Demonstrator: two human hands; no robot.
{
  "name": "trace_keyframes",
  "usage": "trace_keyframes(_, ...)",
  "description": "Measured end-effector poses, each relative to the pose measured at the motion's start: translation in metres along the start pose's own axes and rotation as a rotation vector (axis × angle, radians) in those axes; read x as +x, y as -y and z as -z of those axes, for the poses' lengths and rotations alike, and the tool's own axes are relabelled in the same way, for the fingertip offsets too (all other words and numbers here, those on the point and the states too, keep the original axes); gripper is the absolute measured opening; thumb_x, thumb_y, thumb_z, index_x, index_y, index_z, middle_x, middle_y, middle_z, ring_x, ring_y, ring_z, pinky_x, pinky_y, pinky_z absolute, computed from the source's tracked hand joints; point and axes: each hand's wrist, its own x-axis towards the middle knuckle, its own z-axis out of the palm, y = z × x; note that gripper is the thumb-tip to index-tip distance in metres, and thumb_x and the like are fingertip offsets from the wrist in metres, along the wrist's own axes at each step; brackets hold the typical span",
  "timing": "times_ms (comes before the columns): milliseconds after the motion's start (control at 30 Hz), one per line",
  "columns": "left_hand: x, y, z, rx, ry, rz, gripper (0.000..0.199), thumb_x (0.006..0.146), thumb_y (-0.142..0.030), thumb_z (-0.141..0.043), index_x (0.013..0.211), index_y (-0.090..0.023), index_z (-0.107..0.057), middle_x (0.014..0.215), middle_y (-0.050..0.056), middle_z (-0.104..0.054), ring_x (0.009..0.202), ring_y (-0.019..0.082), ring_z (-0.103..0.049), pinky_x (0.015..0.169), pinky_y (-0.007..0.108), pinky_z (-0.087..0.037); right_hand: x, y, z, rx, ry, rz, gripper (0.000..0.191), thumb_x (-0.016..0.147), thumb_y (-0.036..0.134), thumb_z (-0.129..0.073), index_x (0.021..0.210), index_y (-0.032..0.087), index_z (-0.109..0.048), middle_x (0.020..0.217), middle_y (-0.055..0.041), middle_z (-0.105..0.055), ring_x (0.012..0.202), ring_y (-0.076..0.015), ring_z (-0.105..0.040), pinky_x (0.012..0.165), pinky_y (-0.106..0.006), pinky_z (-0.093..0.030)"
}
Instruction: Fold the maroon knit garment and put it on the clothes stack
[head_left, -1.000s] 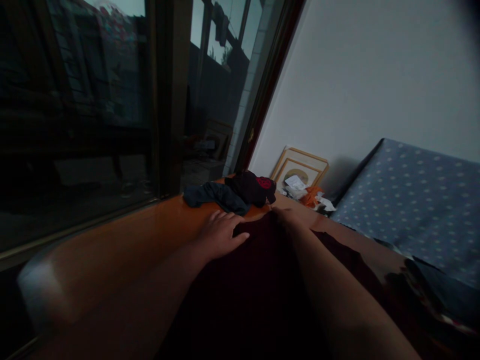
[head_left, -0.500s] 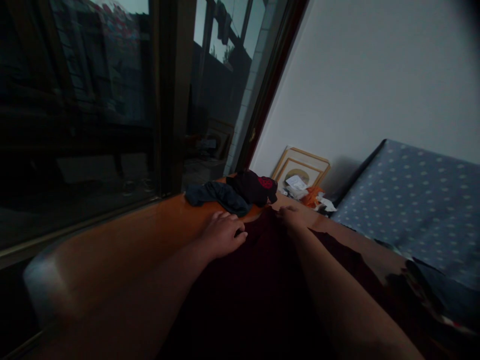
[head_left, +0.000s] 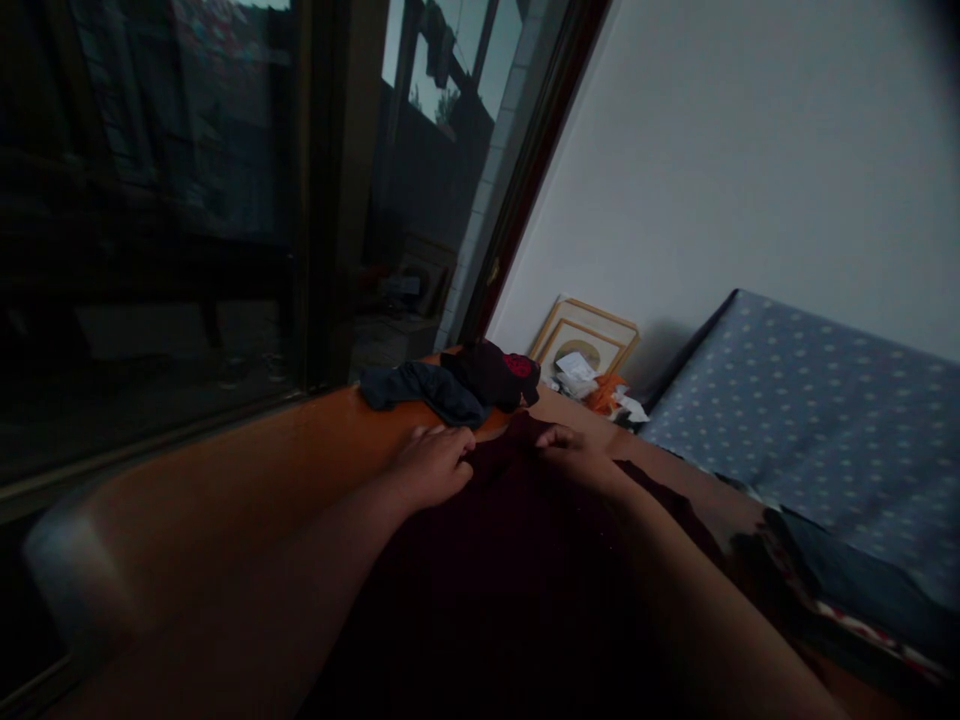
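A dark maroon garment [head_left: 487, 570] lies spread over an orange wooden surface [head_left: 255, 445] and fills the lower middle of the view. My left hand [head_left: 431, 465] has its fingers curled at the garment's upper left edge, and my right hand [head_left: 574, 452] grips its upper right edge. Beyond my left hand lie a dark blue cloth [head_left: 424, 390] and a black garment with a red patch [head_left: 491, 375], close to the maroon fabric. Most of the garment's outline is lost in shadow.
A tall dark window [head_left: 165, 200] with a metal frame runs along the left side. At the back stand a leaning picture frame [head_left: 583, 338], loose papers and an orange item [head_left: 606, 395]. A blue dotted mattress [head_left: 810, 430] occupies the right.
My hands have drawn closer together and curled at the garment's upper edge. The view has shifted slightly, moving the background left and down.
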Motion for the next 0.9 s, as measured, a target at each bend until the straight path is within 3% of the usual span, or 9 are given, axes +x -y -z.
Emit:
trace_keyframes(167,0.003,0.001,0.003,0.029,-0.063,0.048,0.016,0.09,-0.026,-0.047,0.096,-0.026,-0.062,0.096,0.003,-0.072,0.095,0.025,-0.063,0.089,0.042,-0.038,-0.036,0.0,0.027,-0.147,0.28,-0.014,0.013,0.07,0.021,-0.066,0.08,0.019,-0.072,0.087,-0.0023,-0.068,0.08,-0.0159,-0.06,0.071,-0.025,-0.045)
trace_keyframes(300,0.005,0.003,0.003,0.03,-0.099,0.085,0.016,0.089,-0.023,-0.047,0.095,-0.026,-0.062,0.096,0.003,-0.072,0.094,0.025,-0.064,0.087,0.04,-0.039,-0.043,-0.008,0.026,-0.109,0.194,-0.127,0.014,0.076,0.026,-0.064,0.086,0.019,-0.07,0.074,0.0004,-0.063,0.063,-0.0126,-0.053,0.059,-0.023,-0.041)
trace_keyframes(367,0.006,0.005,0.002,0.023,-0.1,0.113,0.016,0.089,-0.021,-0.047,0.095,-0.026,-0.061,0.097,0.003,-0.072,0.095,0.024,-0.064,0.085,0.039,-0.04,-0.042,-0.007,0.014,-0.088,0.131,-0.114,0.014,0.078,0.029,-0.064,0.087,0.019,-0.067,0.071,0.0019,-0.061,0.059,-0.0113,-0.049,0.055,-0.022,-0.038)
trace_keyframes(467,0.007,0.01,-0.002,0.013,-0.113,0.199,0.015,0.088,-0.021,-0.047,0.095,-0.026,-0.059,0.095,0.003,-0.072,0.092,0.024,-0.065,0.082,0.038,-0.041,-0.04,0.004,-0.012,-0.091,0.106,0.015,0.015,0.081,0.032,-0.065,0.087,0.019,-0.065,0.075,0.0015,-0.062,0.062,-0.0113,-0.051,0.058,-0.022,-0.039)
trace_keyframes(633,0.007,0.017,-0.009,-0.024,-0.133,0.256,0.016,0.089,-0.023,-0.047,0.1,-0.028,-0.057,0.096,0.002,-0.073,0.091,0.024,-0.067,0.082,0.038,-0.042,-0.034,0.031,-0.058,-0.345,0.104,0.263,0.009,0.083,0.027,-0.063,0.088,0.02,-0.067,0.087,-0.0017,-0.065,0.076,-0.0137,-0.058,0.068,-0.024,-0.041)
trace_keyframes(800,0.008,0.021,-0.011,-0.032,-0.153,0.291,0.018,0.091,-0.022,-0.046,0.103,-0.028,-0.057,0.098,0.002,-0.074,0.092,0.022,-0.067,0.081,0.036,-0.042,-0.025,0.046,-0.087,-0.633,0.045,0.269,0.022,0.082,0.04,-0.069,0.095,0.023,-0.068,0.092,-0.0032,-0.065,0.074,-0.0151,-0.057,0.065,-0.026,-0.037)
trace_keyframes(900,0.008,0.02,-0.009,-0.026,-0.174,0.311,0.017,0.091,-0.022,-0.047,0.103,-0.028,-0.058,0.099,0.002,-0.074,0.092,0.022,-0.066,0.081,0.036,-0.042,-0.022,0.048,-0.093,-0.651,0.036,0.287,0.01,0.084,0.03,-0.063,0.088,0.022,-0.068,0.091,-0.003,-0.066,0.074,-0.0144,-0.057,0.066,-0.026,-0.037)
